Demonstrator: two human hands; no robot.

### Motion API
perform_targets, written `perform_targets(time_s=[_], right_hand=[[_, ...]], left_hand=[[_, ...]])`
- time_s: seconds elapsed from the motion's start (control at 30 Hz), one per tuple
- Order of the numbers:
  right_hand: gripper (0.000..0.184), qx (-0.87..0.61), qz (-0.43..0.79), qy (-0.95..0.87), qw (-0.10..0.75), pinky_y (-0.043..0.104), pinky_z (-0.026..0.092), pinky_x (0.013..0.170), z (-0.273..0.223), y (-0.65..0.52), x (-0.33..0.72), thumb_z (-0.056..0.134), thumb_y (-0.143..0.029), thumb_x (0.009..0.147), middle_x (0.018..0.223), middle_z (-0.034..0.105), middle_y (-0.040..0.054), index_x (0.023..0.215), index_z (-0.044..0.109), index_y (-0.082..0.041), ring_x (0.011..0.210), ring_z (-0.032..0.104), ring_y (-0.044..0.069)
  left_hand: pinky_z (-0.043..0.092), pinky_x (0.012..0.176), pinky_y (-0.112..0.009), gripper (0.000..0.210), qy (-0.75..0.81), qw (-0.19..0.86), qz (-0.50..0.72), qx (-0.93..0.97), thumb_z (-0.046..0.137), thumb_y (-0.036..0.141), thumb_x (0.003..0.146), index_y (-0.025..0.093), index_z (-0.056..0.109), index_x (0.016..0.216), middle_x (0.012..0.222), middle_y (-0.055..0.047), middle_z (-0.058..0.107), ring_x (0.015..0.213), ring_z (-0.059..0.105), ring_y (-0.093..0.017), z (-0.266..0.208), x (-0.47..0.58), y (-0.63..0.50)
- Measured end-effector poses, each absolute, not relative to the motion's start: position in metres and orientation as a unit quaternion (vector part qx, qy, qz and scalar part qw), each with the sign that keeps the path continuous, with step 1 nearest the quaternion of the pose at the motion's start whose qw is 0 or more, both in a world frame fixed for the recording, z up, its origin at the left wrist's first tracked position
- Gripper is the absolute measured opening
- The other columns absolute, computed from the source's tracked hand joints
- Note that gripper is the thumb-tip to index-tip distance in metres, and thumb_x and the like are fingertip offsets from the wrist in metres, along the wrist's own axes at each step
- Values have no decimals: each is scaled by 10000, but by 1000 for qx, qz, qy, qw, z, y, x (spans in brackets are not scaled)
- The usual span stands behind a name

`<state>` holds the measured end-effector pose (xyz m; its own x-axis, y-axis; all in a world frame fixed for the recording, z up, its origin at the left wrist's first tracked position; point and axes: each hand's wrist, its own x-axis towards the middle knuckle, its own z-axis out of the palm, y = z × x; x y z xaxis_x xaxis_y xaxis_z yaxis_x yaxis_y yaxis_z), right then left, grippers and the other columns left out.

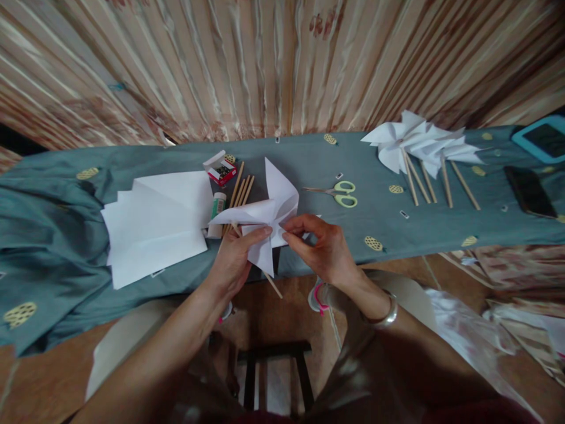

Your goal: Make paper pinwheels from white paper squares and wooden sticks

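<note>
A white paper pinwheel (282,203) with folded blades is held up above the front edge of the cloth-covered table. My left hand (236,256) is closed on its lower left side, thumb pressed flat near the centre. A thin wooden stick (272,285) passes behind the paper, its lower end sticking out below. My right hand (320,244) pinches at the pinwheel's right side near the centre, thumb and forefinger close together; whether a small part sits between them is hidden.
Left lie stacked white sheets (163,221), a glue stick (218,205), wooden sticks (242,191) and an open red box (220,169) of small pieces. Green-handled scissors (344,194) rest right of centre. Several finished pinwheels (424,141), a phone (529,191) and a blue-framed device (542,138) lie farther right.
</note>
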<state>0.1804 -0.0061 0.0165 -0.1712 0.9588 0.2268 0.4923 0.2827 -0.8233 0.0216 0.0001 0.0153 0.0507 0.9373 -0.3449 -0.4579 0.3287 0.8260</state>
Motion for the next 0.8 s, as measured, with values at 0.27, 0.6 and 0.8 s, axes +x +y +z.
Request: perform_targets(time_s=[0.27,0.6,0.8], right_hand=[[55,-511,283,-718,379,285,509,748,20,-7,178,616,-179,833,793,708,14,847,664,-202,768,653,157],[58,-509,272,-727,371,286,507,740,19,-8,178,609,-183,839,796,708,10,845,661,-208,761,649,155],[75,-489,212,-755,382,331,504,799,32,-8,186,629,-259,856,825,714,24,890,683,-219,802,648,182]], left_hand=[[538,732,-302,235,478,664,512,262,786,188,632,207,713,855,863,-31,765,831,707,-222,13,22,0],[541,704,-284,233,479,662,515,259,780,173,629,189,710,851,822,-23,762,794,711,-209,15,22,0],[547,676,-274,223,472,665,522,247,788,162,613,174,715,823,785,-28,754,724,704,-192,16,21,3]])
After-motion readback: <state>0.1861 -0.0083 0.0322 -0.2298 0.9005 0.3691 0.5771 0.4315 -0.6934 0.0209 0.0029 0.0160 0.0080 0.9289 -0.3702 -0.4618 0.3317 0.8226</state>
